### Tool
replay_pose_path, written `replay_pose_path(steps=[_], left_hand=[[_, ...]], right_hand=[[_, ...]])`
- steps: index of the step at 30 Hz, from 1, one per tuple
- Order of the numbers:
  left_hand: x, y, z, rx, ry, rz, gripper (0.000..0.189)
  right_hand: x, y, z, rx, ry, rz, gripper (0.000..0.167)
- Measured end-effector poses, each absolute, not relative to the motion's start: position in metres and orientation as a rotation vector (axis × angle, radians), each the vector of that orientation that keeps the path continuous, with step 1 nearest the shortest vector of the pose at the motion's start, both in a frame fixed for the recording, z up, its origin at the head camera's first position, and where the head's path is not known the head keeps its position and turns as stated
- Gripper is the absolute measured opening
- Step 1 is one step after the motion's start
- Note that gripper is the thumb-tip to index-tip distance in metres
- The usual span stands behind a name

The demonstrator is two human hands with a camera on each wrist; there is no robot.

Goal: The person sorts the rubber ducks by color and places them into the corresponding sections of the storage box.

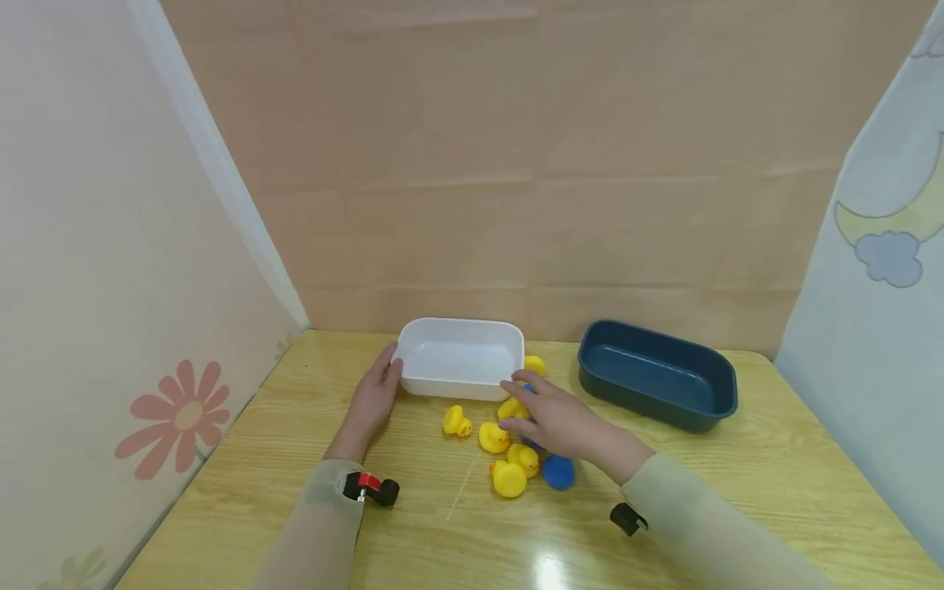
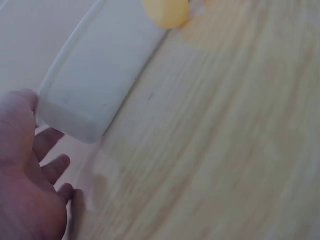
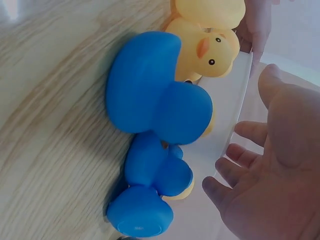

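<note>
Head view: looked down on a wooden table (image 1: 796, 508) backed by a tan sheet (image 1: 472, 205).
Left hand (image 1: 374, 401): reached to the left end of a white tray (image 1: 450, 390), touching the outside there, fingers slightly bent and apart, not wrapped around the wall.
White tray: sat upright near the back of the table, left of a dark blue tray (image 1: 627, 403) and apart from it.
Right hand (image 1: 560, 422): hung over the ducks by the front right corner of the white tray, fingers spread apart and nearly straight; contact with rim or ducks impossible to tell.
Yellow ducks (image 1: 493, 437): lay at various angles, mostly in front of the white tray, with one beside its right end.
Blue ducks (image 1: 558, 472): gathered to the right of most yellow ones, partly hidden beneath the right hand; showed three bodies overlapping in the right wrist view.
Dark blue tray: stood upright at the right, set at a slant.
Pale sleeves (image 1: 708, 508): covered both forearms.
Side sheets (image 1: 74, 246): bore a pink flower (image 1: 188, 415) on the left, a yellow moon (image 1: 903, 220) on the right.
</note>
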State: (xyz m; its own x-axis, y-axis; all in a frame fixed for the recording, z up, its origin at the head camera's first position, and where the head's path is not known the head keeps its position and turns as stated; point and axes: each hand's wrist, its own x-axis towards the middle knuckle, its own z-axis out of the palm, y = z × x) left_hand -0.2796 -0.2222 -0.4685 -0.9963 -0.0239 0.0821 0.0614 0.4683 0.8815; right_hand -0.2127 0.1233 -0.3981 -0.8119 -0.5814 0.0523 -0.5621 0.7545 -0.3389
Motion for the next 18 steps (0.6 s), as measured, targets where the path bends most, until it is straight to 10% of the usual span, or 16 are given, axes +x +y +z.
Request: replay_pose_path(steps=[18], left_hand=[[-0.286, -0.232, -0.478, -0.072, -2.49, -1.615, 0.057]], right_hand=[[-0.244, 0.124, -0.402, -0.872, 2.913, -0.697, 0.068]])
